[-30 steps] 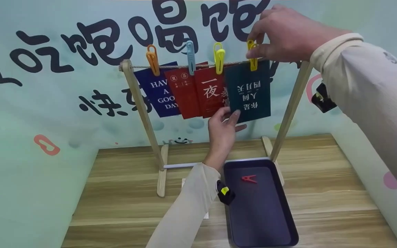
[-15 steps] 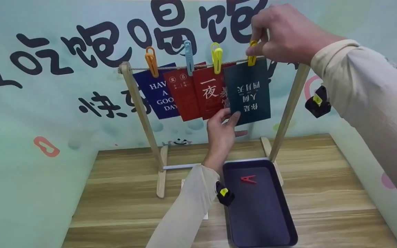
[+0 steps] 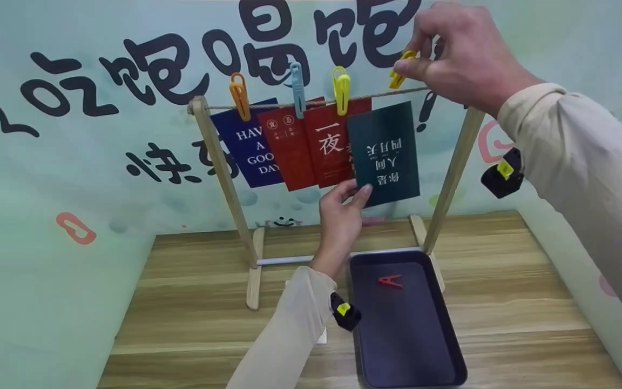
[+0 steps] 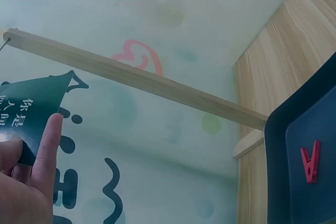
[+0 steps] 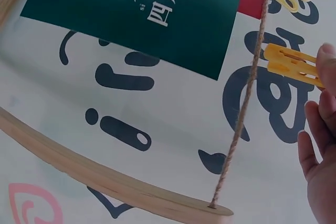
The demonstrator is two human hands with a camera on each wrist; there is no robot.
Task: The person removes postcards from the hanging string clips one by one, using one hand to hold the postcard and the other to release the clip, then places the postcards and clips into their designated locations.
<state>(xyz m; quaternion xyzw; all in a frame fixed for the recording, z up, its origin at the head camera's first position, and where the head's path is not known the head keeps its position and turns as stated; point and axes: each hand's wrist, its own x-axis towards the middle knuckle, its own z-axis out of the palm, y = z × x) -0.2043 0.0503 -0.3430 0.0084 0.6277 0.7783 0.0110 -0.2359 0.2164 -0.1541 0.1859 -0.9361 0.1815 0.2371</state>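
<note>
My left hand pinches the lower left corner of a dark green card with white Chinese characters, printed upside down as it hangs. The card's top edge is below the rope, apart from it. My right hand pinches a yellow clothespin just above the rope, off the card. To the left on the rope hang a blue card under an orange clothespin, a red card under a light blue clothespin, and another red card under a yellow-green clothespin.
The rope runs between two wooden posts of a stand on the wood-grain table. A dark tray with a red clothespin lies in front. A printed backdrop stands behind. White paper shows beside the left sleeve.
The yellow clothespin has come off the green card and rope, lifted up and slightly right by my right hand. My left hand has lowered the green card slightly, away from the rope.
</note>
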